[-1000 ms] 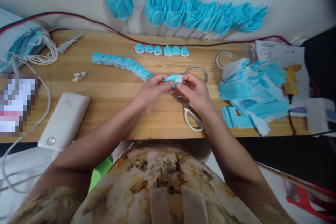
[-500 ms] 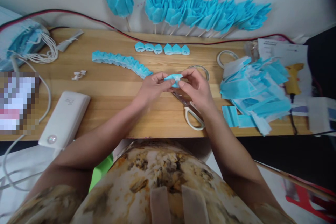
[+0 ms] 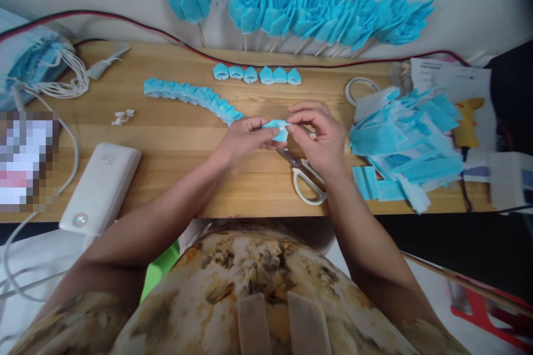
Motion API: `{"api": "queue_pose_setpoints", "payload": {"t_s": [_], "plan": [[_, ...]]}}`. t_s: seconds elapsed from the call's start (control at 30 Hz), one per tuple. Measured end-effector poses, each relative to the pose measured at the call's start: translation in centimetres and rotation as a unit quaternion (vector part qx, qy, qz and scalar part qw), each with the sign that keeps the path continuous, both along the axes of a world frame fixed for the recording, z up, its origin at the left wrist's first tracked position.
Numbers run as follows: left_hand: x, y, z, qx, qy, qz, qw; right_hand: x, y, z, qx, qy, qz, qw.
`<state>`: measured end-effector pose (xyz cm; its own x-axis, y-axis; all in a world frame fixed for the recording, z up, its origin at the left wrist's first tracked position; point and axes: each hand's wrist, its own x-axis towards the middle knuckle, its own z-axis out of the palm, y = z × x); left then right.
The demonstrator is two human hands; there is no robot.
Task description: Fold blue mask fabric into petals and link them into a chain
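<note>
My left hand [image 3: 246, 138] pinches a small folded piece of light-blue fabric [image 3: 282, 134] between thumb and fingers. At its right edge, the thumb and index finger of my right hand [image 3: 320, 136] close on the same piece, near a whitish spot. Just below my hands lie scissors [image 3: 306, 186] with white handles, their blades partly hidden under my fingers. A curved row of folded blue pieces [image 3: 187, 94] reaches to my left hand. Behind my hands stand several small rolled blue pieces [image 3: 250, 74].
Blue fabric flowers [image 3: 250, 5] on sticks lean along the wall. On the right are a heap of blue fabric strips [image 3: 408, 144], a tape roll [image 3: 352, 91] and a yellow glue gun [image 3: 466, 127]. A white power bank [image 3: 102, 188] and cables lie on the left.
My right hand has shifted slightly right, its fingers lifting and spreading while the fingertips stay at the blue piece's edge. More of the piece shows now. The left hand keeps its pinch.
</note>
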<state>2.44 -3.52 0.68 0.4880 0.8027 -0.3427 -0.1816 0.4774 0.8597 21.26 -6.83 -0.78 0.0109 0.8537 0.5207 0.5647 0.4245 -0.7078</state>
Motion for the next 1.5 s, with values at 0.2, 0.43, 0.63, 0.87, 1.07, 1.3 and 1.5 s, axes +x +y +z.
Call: {"api": "queue_pose_setpoints", "payload": {"t_s": [0.2,0.43,0.63,0.87,1.07,1.3,1.5], "plan": [[0.0,0.0,-0.1,0.003,-0.003,0.005,1.0,0.2,0.0,0.2,0.011,-0.023,0.004,1.0],[0.0,0.3,-0.1,0.015,-0.006,0.008,1.0,0.2,-0.1,0.1,0.019,-0.045,0.01,0.999],[0.1,0.5,-0.7,0.043,0.026,0.021,0.998,0.2,-0.1,-0.2,0.046,-0.036,0.015,0.998],[0.1,0.7,-1.2,0.064,0.028,0.021,0.997,0.1,-0.1,-0.2,0.017,-0.062,0.018,0.998],[0.1,0.5,-0.7,0.037,0.012,0.023,0.999,-0.1,-0.3,-0.2,0.023,-0.048,0.038,0.998],[0.1,0.5,-0.6,0.019,-0.015,0.016,1.0,-0.3,-0.5,0.0,0.017,-0.05,0.025,0.998],[0.3,0.6,-0.7,0.045,0.014,0.027,0.999,-0.3,-0.7,0.3,-0.053,-0.006,0.017,0.998]]}}
